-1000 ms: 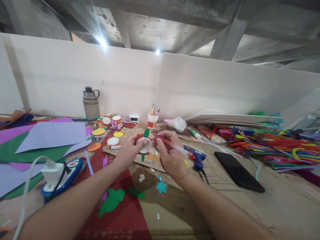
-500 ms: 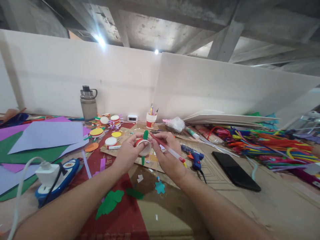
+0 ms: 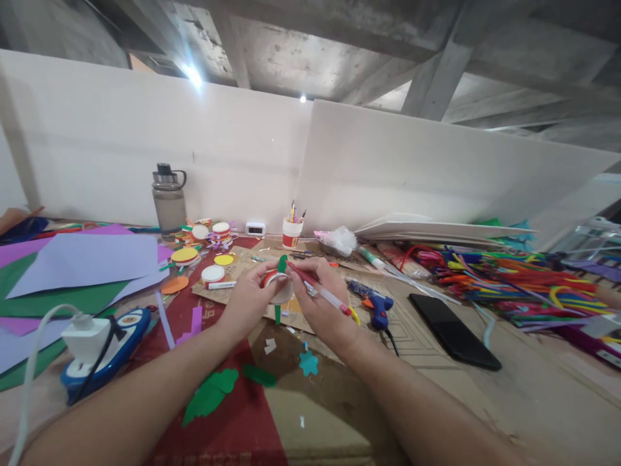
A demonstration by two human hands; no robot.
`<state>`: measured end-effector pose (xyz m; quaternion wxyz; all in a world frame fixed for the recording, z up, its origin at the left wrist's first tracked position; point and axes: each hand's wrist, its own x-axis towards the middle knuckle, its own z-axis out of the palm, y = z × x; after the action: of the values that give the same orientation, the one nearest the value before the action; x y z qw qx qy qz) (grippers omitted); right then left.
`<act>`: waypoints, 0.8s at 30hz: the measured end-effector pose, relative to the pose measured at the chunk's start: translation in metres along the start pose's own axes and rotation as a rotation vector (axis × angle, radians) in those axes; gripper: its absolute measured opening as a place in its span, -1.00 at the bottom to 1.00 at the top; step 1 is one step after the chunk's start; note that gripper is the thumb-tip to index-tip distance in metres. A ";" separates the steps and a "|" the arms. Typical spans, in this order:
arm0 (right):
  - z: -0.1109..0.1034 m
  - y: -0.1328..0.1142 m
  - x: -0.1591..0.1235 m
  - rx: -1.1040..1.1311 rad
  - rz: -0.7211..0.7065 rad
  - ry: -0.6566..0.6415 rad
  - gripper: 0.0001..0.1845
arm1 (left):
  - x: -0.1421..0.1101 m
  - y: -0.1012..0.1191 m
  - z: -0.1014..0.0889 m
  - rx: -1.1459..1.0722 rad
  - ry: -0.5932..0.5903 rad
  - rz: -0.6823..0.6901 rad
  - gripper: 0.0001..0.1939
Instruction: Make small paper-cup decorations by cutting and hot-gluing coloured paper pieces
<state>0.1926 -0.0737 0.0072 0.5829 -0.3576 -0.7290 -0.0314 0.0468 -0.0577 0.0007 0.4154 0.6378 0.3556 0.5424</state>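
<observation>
Pinched in my left hand (image 3: pixel 246 299) is a short red-and-white paper cup piece (image 3: pixel 281 295), its open rim tilted toward me. A green paper strip (image 3: pixel 282 263) sticks up above the cup, its top curled over, and a green end (image 3: pixel 278 314) hangs below. My right hand (image 3: pixel 320 314) is closed around a pen with a red and clear barrel (image 3: pixel 326 293). The pen's front end and the right fingertips are up against the green strip; exact contact is hard to see. Green paper scraps (image 3: pixel 211 396) and a blue paper flower (image 3: pixel 308 363) lie nearer me.
At right are a glue gun (image 3: pixel 381 310), a black phone (image 3: pixel 453 330) and a pile of pipe cleaners (image 3: pixel 514 278). A power strip (image 3: pixel 109 353) and paper sheets (image 3: pixel 87 265) lie left. Behind stand a bottle (image 3: pixel 169 200) and a pen cup (image 3: pixel 292 233).
The top of the green strip, upright before, is now bent over beside the pen. My right hand and the pen have shifted slightly left toward the cup piece. The view has moved a little.
</observation>
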 end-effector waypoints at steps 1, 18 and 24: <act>0.000 0.000 0.000 0.006 -0.001 0.000 -0.88 | 0.000 0.000 0.000 0.011 0.002 0.011 -0.64; 0.000 0.002 0.001 -0.004 -0.013 -0.032 -0.90 | -0.002 -0.002 0.000 0.017 -0.009 -0.009 -0.52; 0.000 0.001 0.002 -0.024 -0.018 -0.041 -0.90 | -0.003 0.002 0.001 0.033 0.009 -0.033 -0.50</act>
<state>0.1935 -0.0718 0.0085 0.5631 -0.3585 -0.7436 -0.0381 0.0469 -0.0611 0.0011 0.4120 0.6363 0.3768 0.5323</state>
